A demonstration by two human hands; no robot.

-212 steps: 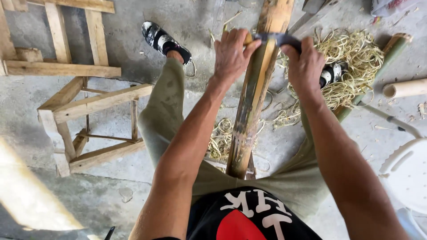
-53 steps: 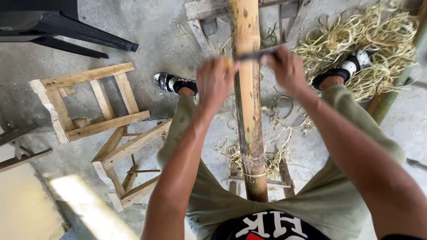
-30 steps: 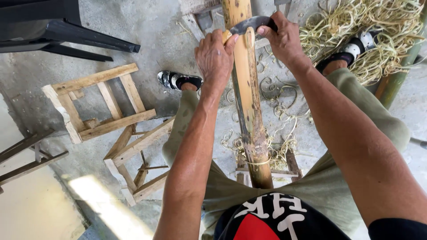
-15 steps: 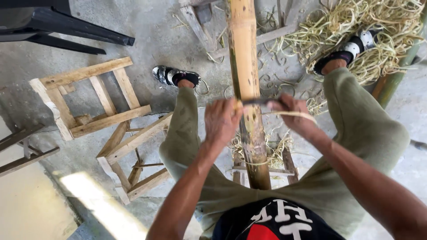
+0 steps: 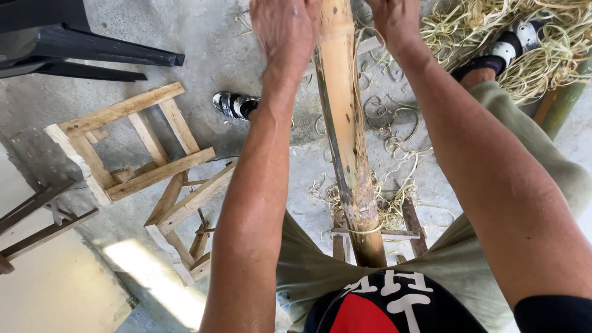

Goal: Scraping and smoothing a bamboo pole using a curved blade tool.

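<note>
i see my left hand (image 5: 285, 28) and my right hand (image 5: 394, 21) stretched out at the top edge, one on each side of the bamboo pole (image 5: 345, 123); their fingers are cut off by the frame, so i cannot tell whether either hand is closed on anything. the pole runs away from my lap between my knees, its near end resting on a small wooden stand (image 5: 377, 235); curled shavings (image 5: 524, 37) lie on the concrete floor (image 5: 203, 37), and overturned wooden stools (image 5: 142, 160) sit to my left.
</note>
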